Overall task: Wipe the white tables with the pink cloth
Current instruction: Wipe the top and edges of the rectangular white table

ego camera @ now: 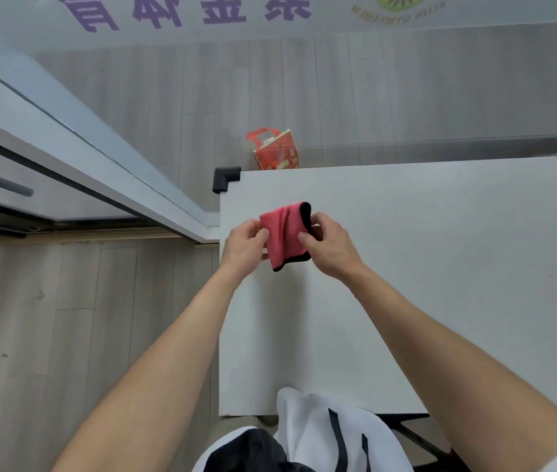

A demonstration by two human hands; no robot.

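Both hands, left [246, 245] and right [326, 245], pinch the folded cloth [285, 235] over the table [423, 267] (soft, light, floppy); probably best gripped bunched.

I see the pink cloth [285, 235], black-edged and folded into a small bundle, raised just above the white table [423, 267] at frame centre. The bare tabletop fills the right side.

At twelve o'clock I see a red paper bag [274, 149] on the wood floor [66, 335]; glass door [48, 158] at ten.
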